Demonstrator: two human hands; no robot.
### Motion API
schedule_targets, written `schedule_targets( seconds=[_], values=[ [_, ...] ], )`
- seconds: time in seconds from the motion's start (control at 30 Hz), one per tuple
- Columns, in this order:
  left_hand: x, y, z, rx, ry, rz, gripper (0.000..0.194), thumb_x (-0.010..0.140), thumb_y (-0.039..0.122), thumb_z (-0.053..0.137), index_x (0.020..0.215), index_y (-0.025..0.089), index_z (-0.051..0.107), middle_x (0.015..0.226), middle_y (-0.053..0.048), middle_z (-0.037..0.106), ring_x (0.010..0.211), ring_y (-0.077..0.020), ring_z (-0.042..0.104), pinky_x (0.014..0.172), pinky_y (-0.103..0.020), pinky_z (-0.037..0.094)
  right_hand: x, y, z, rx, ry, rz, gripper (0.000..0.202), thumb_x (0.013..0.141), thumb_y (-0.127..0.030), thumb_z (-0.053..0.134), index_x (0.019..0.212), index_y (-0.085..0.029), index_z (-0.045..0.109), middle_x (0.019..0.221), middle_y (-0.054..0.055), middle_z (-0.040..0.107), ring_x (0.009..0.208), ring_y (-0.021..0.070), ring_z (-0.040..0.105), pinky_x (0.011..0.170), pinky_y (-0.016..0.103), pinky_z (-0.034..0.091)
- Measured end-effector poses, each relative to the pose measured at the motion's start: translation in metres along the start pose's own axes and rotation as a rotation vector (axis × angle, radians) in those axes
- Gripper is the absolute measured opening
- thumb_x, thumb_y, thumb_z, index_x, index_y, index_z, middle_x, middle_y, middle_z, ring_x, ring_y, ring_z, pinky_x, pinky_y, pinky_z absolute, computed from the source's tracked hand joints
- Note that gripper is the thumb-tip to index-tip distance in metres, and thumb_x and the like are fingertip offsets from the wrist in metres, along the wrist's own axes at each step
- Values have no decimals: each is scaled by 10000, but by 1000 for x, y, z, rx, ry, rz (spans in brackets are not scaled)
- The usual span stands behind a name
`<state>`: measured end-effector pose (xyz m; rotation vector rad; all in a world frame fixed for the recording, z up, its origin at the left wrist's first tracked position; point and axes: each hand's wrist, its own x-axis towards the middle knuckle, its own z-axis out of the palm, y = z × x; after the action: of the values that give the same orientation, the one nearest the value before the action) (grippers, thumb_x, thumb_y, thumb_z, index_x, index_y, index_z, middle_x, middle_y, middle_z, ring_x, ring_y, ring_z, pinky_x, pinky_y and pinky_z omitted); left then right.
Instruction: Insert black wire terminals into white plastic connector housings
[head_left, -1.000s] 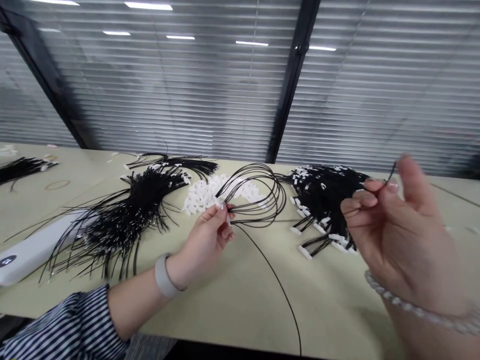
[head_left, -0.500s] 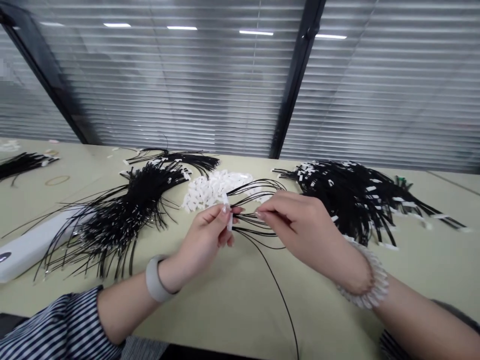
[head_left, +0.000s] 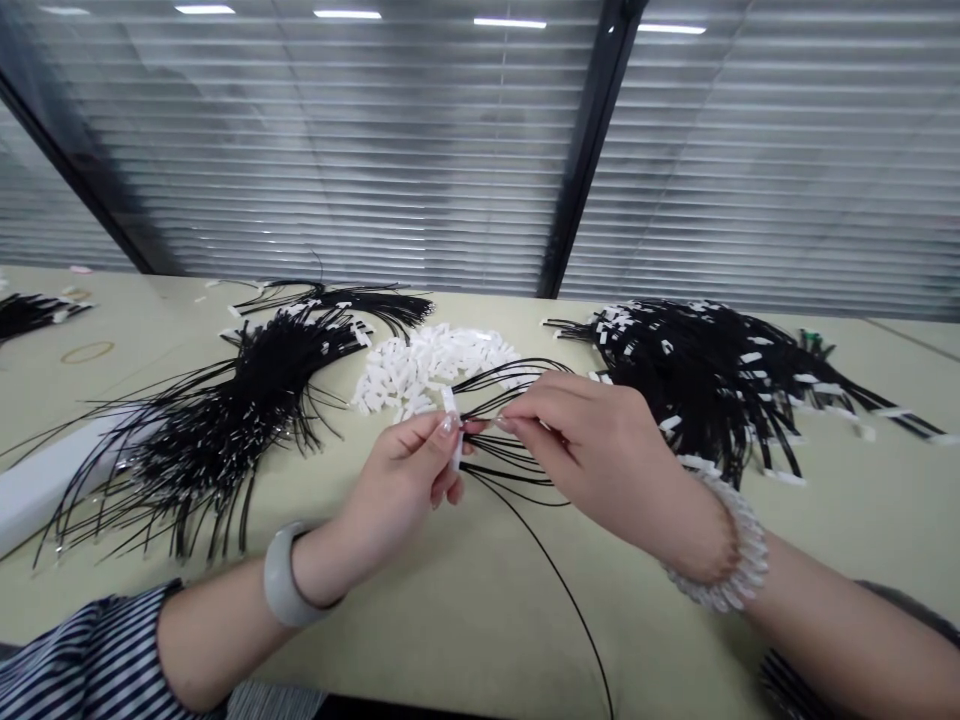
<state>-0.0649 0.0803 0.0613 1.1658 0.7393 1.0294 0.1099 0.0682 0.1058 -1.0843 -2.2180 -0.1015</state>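
My left hand (head_left: 409, 460) pinches a long white connector (head_left: 454, 452) between thumb and fingers, holding it nearly upright. Several thin black wires (head_left: 517, 369) run from its right side and curve toward my right hand (head_left: 592, 440). The thumb and index finger of my right hand are pressed together on a black wire close to the connector. One longer wire (head_left: 559, 575) hangs down to the table's front edge. Behind my hands lies a pile of small white connectors (head_left: 420, 362).
A thick bundle of black wires (head_left: 255, 410) lies at the left over a white case (head_left: 56, 475). At the right is a big heap of wires with white connectors (head_left: 690, 380). A rubber band (head_left: 87, 352) rests on the table (head_left: 450, 620); blinds stand behind.
The right fingertips have moved slightly left, closer to the connector. The camera view has tilted down and shifted a little, so the table items appear displaced. Both hands keep their hold.
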Motion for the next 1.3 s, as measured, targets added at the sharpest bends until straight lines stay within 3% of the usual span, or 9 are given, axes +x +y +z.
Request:
schedule_targets(
  seconds=[0.53, 0.63, 0.73, 0.83, 0.9, 1.0, 1.13, 1.23, 1.3],
  values=[
    [0, -6, -1, 231, -25, 16, 347, 831, 385, 466, 571, 155, 459, 447, 48, 361, 427, -57, 400, 454, -186, 376, -1, -4, 10, -29, -45, -37, 218, 814, -98, 427, 795, -134, 641, 694, 19, 565, 644, 76, 487, 589, 195, 369],
    [2, -5, 1, 190, -19, 14, 339, 827, 379, 480, 576, 151, 462, 456, 53, 348, 421, -50, 373, 461, -191, 400, -3, -9, 1, -100, 45, -69, 203, 817, -109, 432, 809, -132, 634, 775, 45, 592, 714, 97, 504, 653, 211, 395],
    [4, -1, 3, 67, 90, 31, 269, 807, 393, 508, 723, 143, 561, 570, 41, 432, 412, -28, 333, 450, -199, 420, -12, -21, -12, -334, 164, -120, 161, 802, -249, 505, 757, -140, 615, 775, 72, 586, 733, 146, 492, 662, 272, 378],
    [5, 3, 4, 12, 185, 41, 254, 804, 378, 518, 818, 135, 594, 586, 37, 447, 406, -16, 313, 448, -188, 413, -35, -33, -12, -417, -104, -42, 292, 761, -447, 527, 675, -171, 568, 609, 38, 544, 577, 135, 462, 531, 263, 295],
    [6, 4, 3, 1, 214, 36, 247, 804, 368, 519, 798, 131, 590, 542, 44, 422, 399, -18, 301, 448, -185, 406, -54, -36, -7, -458, -290, 38, 196, 766, -316, 528, 617, -190, 523, 488, 4, 493, 449, 114, 411, 466, 255, 199],
    [6, 5, 1, -9, 242, 42, 243, 806, 366, 515, 801, 135, 587, 562, 37, 449, 404, -17, 303, 454, -184, 404, -78, -25, -12, -652, -315, 142, 123, 760, -198, 503, 641, -202, 534, 446, 3, 475, 381, 120, 390, 446, 249, 108],
    [7, 4, -1, -37, 270, 30, 214, 803, 346, 518, 790, 142, 581, 599, 36, 465, 406, -13, 299, 454, -187, 403, -87, -4, -47, -881, 14, 454, 220, 797, -418, 478, 779, -249, 617, 443, 42, 477, 368, 165, 381, 425, 248, 151],
    [6, 2, 0, -31, 245, 13, 222, 809, 348, 503, 750, 142, 558, 615, 32, 479, 400, -13, 312, 454, -195, 407, -72, -5, -66, -388, 358, 600, 188, 796, -349, 516, 945, -301, 622, 761, 59, 622, 669, 239, 579, 476, 314, 345],
    [6, 0, 0, -2, 229, 5, 252, 811, 358, 498, 693, 137, 531, 598, 31, 474, 399, -14, 318, 459, -199, 412, -54, -13, -70, 134, 595, 581, 266, 803, -288, 521, 1057, -351, 568, 1065, 10, 574, 972, 247, 561, 624, 340, 460]
  ],
)
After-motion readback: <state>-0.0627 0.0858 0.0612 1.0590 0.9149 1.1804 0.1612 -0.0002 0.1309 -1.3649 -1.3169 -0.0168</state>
